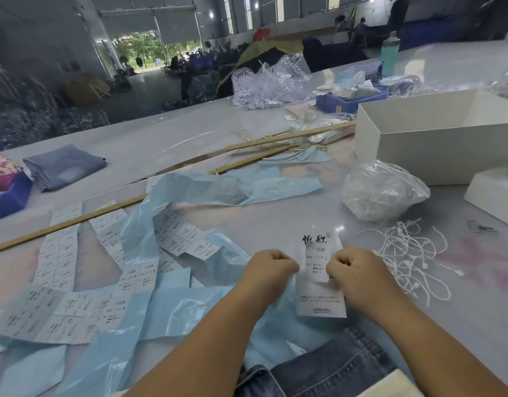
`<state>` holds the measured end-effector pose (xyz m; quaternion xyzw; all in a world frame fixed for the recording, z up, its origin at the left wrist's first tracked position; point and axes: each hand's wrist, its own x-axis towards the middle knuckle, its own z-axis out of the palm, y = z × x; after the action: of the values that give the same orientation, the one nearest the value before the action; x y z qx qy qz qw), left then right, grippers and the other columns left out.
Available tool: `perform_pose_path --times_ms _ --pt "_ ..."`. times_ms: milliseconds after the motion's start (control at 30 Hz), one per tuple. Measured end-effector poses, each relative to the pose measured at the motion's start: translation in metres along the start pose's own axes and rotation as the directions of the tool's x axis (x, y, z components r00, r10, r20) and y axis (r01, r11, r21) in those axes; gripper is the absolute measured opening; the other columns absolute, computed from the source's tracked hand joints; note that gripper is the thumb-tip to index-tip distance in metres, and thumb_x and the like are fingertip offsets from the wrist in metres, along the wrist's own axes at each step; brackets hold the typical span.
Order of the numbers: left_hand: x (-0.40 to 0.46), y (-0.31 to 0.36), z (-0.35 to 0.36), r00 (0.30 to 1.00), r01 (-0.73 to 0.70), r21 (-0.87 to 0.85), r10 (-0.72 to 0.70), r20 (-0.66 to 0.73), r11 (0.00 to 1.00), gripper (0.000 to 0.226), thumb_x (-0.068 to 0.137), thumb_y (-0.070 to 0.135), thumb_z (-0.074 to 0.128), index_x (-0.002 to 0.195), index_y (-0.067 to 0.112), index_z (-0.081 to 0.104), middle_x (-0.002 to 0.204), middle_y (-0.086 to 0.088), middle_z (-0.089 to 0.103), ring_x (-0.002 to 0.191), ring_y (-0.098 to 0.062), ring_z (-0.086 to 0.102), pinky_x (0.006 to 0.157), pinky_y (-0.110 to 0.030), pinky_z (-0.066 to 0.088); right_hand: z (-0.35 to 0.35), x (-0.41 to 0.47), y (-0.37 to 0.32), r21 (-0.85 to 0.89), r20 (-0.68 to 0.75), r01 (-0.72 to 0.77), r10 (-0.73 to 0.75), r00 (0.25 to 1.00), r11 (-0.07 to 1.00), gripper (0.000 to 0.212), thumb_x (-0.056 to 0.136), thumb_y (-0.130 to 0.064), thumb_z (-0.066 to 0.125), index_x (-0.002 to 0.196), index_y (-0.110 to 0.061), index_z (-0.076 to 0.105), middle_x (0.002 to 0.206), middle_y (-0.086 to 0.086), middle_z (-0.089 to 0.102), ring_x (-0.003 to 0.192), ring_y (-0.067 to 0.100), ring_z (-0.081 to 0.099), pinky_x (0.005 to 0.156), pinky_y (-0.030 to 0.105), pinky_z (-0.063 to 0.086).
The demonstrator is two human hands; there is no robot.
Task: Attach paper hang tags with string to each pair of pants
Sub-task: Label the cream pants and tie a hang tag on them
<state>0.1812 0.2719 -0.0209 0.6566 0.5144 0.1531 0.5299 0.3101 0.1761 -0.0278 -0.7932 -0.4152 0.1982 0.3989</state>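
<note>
Hang tag (318, 270) btwn both hands' fingers (287, 266)

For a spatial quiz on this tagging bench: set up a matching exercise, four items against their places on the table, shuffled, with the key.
Things:
1. loose white strings
2. folded blue garment
3. hang tag
4. white box

Places:
A. far left of the table, beside a blue bin
B. pinched between the left hand and the right hand
C. far right, standing open
D. scattered on the table just right of the hands

Pairs: 1-D, 2-A, 3-B, 4-C
</note>
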Motion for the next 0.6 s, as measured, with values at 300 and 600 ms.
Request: perform_pose_path --times_ms 300,600 --pt "-0.005 0.013 0.007 0.985 -0.173 -0.067 0.171 -0.026 0.983 0.021 0.094 0.021 0.057 0.074 0.018 0.056 0.065 0.012 0.058 0.054 0.000 0.051 0.051 -0.014 0.041 -0.011 0.001 -0.001 0.326 0.033 -0.040 0.031 0.999 0.945 0.027 0.066 -0.025 0.053 0.056 -0.001 0.044 0.065 0.011 0.053 0.063 0.023 0.048 0.059 0.035 0.036" --pt "-0.006 0.014 0.003 0.989 -0.092 -0.145 0.074 -0.126 0.985 0.015 0.098 0.023 0.043 0.086 0.017 0.051 0.086 -0.002 0.062 0.070 -0.016 0.052 0.055 -0.024 0.039 -0.018 -0.006 -0.002 0.386 0.033 0.013 -0.028 0.999 0.922 0.019 0.069 -0.029 0.055 0.055 -0.016 0.053 0.086 0.002 0.062 0.081 0.027 0.062 0.062 0.031 0.041"
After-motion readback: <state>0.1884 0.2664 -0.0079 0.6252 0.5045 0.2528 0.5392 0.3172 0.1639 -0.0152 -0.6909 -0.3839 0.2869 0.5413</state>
